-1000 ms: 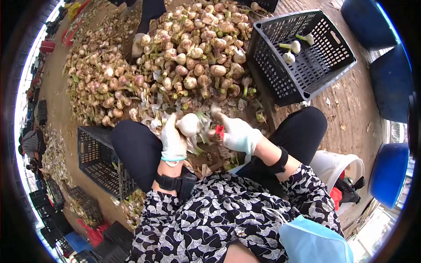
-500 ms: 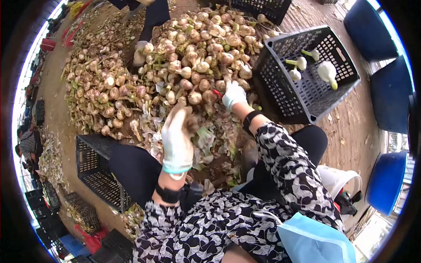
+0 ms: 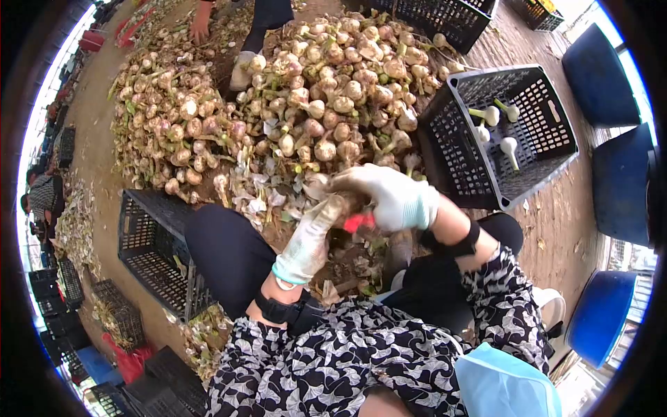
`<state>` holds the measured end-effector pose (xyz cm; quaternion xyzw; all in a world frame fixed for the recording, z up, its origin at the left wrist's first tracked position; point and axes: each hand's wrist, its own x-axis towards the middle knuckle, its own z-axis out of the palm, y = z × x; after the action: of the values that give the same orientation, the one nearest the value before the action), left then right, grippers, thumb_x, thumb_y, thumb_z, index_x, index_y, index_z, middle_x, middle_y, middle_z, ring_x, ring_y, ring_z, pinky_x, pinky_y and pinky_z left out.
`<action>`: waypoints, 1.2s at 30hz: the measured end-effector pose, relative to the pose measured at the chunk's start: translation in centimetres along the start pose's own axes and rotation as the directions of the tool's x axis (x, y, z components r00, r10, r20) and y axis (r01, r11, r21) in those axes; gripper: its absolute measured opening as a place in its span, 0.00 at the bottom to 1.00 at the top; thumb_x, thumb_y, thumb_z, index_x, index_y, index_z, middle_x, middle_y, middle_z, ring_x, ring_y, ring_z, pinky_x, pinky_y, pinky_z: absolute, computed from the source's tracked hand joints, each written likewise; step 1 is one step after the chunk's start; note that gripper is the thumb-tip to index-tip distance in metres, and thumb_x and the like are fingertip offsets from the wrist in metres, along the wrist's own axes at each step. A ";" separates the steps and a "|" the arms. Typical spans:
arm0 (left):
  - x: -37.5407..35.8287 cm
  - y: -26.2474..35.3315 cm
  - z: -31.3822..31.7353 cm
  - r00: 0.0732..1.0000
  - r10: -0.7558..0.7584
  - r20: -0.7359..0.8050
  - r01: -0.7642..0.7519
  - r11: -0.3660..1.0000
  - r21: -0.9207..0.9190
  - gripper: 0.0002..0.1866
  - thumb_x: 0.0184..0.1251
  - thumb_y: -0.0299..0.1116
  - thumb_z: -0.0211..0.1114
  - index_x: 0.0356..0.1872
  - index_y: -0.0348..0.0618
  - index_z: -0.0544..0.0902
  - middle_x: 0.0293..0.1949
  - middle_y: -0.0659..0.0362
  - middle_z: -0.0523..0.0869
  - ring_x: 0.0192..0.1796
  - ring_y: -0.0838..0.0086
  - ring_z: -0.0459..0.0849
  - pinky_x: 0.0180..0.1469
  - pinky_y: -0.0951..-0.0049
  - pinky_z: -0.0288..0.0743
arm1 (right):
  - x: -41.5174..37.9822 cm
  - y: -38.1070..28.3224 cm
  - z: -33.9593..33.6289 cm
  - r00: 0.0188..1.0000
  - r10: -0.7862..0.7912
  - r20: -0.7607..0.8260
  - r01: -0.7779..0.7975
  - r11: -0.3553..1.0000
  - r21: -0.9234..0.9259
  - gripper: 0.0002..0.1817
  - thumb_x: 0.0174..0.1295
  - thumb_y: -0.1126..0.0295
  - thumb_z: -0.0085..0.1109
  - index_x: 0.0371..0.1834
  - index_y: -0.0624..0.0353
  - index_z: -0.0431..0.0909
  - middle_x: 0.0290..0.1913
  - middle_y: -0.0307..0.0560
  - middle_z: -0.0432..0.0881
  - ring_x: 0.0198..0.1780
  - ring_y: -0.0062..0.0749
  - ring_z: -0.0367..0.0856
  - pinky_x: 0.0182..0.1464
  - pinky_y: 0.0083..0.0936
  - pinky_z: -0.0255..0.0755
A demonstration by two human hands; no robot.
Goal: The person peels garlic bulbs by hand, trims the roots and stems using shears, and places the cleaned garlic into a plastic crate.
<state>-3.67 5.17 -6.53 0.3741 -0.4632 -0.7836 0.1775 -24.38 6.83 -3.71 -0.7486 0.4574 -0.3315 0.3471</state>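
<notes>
Your left hand (image 3: 309, 247) and right hand (image 3: 403, 200), both gloved, are together, fingers converging around a brownish item (image 3: 353, 201). Motion blur obscures it; it is probably a garlic bulb. Grip closure and the item's long axis cannot be determined. A red object (image 3: 359, 222) sits beside your right hand. The garlic heap (image 3: 347, 90) lies directly ahead of both hands. The black crate (image 3: 460, 149), holding four pale bulbs (image 3: 509, 146), stands to the right, nearer your right hand.
</notes>
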 end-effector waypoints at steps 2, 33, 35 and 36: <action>-0.7 1.8 1.8 0.996 0.015 -0.089 -0.037 0.968 -0.248 0.28 0.65 0.59 0.54 0.46 0.42 0.78 0.27 0.64 0.79 0.20 0.79 0.75 0.18 0.80 0.66 | -1.6 -0.6 1.6 0.945 0.102 -0.311 -0.018 0.965 0.261 0.29 0.47 0.72 0.59 0.57 0.62 0.70 0.49 0.52 0.79 0.48 0.40 0.78 0.51 0.29 0.72; -4.4 0.7 5.2 0.855 0.486 -0.181 -0.470 0.874 0.127 0.49 0.35 0.27 0.82 0.61 0.34 0.61 0.50 0.56 0.75 0.52 0.72 0.77 0.56 0.72 0.74 | -6.4 -5.2 6.8 0.746 0.505 -0.435 0.018 0.636 0.771 0.11 0.58 0.74 0.59 0.43 0.65 0.77 0.41 0.44 0.82 0.42 0.21 0.77 0.49 0.21 0.70; -4.2 0.4 5.3 0.787 0.595 -0.164 -0.544 0.794 0.270 0.50 0.32 0.26 0.83 0.61 0.34 0.61 0.50 0.57 0.75 0.51 0.72 0.77 0.55 0.73 0.74 | -6.7 -4.7 6.8 0.775 0.459 -0.434 0.076 0.614 0.785 0.12 0.57 0.75 0.60 0.44 0.65 0.77 0.41 0.43 0.82 0.42 0.21 0.77 0.48 0.20 0.71; -4.3 0.7 6.1 0.744 0.652 -0.146 -0.614 0.753 0.237 0.41 0.42 0.31 0.80 0.58 0.34 0.66 0.48 0.57 0.76 0.49 0.74 0.77 0.50 0.76 0.76 | -6.7 -4.4 7.3 0.774 0.506 -0.382 0.137 0.455 0.880 0.13 0.53 0.77 0.60 0.43 0.66 0.77 0.40 0.43 0.82 0.41 0.20 0.77 0.47 0.20 0.71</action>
<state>-5.48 11.18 -2.33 0.2921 -0.6066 -0.5863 0.4505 -18.89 16.05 -5.20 -0.2585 0.3903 -0.6915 0.5501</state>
